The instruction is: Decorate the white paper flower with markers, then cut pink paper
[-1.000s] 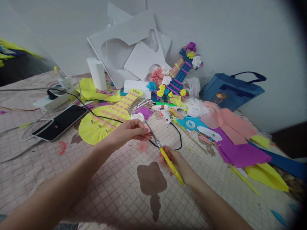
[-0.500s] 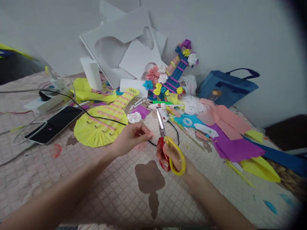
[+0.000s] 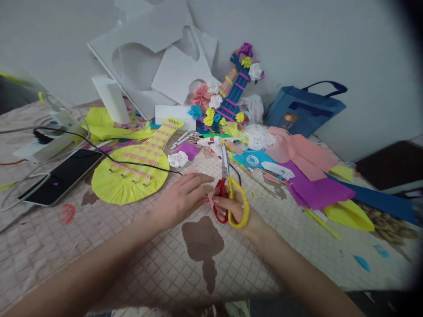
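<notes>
My right hand [image 3: 238, 208] is closed round the red and yellow handles of a pair of scissors [image 3: 225, 165], whose blades point up and away from me. Close beside the red handle, my left hand [image 3: 183, 196] is turned back-up, its fingers bent together. A small pink paper piece [image 3: 210, 200] shows at the left fingertips, touching or nearly touching the right fingers; its far part is hidden. Behind the left hand, another bit of pink paper [image 3: 191, 171] lies on the table. A yellow paper guitar [image 3: 132, 176] with string-like strands lies left of the hands.
A black cable [image 3: 139, 164] crosses the guitar. A phone [image 3: 61, 176] and a power strip [image 3: 49, 143] are at left. A glue gun [image 3: 216, 141] lies behind the scissors. Purple paper [image 3: 319, 189] and a blue bag [image 3: 304, 110] are at right, a flower-covered guitar [image 3: 233, 99] behind.
My left hand has turned over and moved right, bringing its fingertips against my right hand. The scissors are more upright and slightly lower. The whole view has shifted a little.
</notes>
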`<state>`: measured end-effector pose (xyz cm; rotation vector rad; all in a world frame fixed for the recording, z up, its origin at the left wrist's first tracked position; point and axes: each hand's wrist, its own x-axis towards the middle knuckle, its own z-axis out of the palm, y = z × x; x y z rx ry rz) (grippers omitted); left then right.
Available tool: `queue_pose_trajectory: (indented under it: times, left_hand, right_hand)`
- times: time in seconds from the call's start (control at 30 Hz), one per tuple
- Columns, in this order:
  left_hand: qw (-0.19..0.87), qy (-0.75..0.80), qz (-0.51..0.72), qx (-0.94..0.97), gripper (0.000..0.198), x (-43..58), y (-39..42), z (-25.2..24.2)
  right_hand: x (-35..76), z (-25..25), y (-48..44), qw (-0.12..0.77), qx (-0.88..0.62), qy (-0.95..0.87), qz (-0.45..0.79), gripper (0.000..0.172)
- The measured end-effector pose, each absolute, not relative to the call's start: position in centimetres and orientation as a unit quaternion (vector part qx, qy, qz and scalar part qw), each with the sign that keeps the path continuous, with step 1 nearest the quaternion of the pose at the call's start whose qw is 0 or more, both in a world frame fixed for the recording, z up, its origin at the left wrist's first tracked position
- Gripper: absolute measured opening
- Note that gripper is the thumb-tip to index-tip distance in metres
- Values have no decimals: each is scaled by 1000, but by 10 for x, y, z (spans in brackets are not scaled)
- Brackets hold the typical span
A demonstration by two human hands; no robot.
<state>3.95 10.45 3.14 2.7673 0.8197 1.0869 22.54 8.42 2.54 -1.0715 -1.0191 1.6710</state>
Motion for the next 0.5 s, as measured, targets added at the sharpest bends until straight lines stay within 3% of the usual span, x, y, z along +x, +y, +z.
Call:
queue_pose_trajectory:
  times: [0.07,0.13,0.27,0.5]
  left_hand:
    - [147,363,383,837,35,41,107,27]
    - [318,429,380,756,33,42,108,27]
    - [610,397,302,615,28,48,104,31]
    - [685,401,314,520,28,54,101,30]
  right_hand:
    - [227,26,84,452,-457,-426,636,29]
    - [228,28,82,460,-488,-455,586,29]
    - [226,34,77,458,-541,-507,491,28]
    - [221,33,72,449,-537,-535,474,28]
